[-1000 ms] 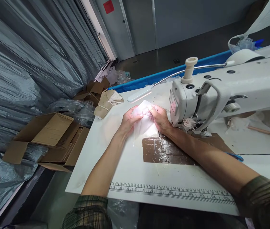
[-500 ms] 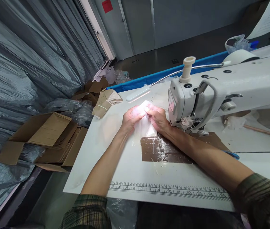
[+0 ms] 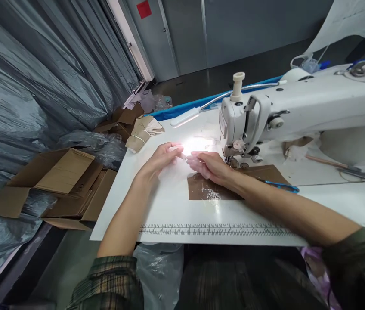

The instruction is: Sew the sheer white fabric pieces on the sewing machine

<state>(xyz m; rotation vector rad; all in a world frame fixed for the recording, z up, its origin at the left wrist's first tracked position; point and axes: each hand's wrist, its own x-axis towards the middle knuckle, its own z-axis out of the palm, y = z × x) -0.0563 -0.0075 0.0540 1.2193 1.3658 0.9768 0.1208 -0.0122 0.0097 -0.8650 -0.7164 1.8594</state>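
**Sheer fabric pressed flat beside the sewing machine**

Head view: the left hand (image 3: 156, 161) and right hand (image 3: 210, 165) lie flat, fingers released, pinning a sheer white fabric piece (image 3: 177, 165) to the tabletop (image 3: 169, 211) just left of the sewing machine (image 3: 266, 116) (no stitching shows yet). A lamp (image 3: 185, 117) glares on it. Cardboard boxes (image 3: 56, 181) and grey plastic sheeting (image 3: 24, 86) fill the left.

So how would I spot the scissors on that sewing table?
Start at the big white sewing machine. Just in front of its base, beside the person's right forearm, lie the scissors at the edge of a brown taped patch. Their blue handles are the only bright colour on the white table.
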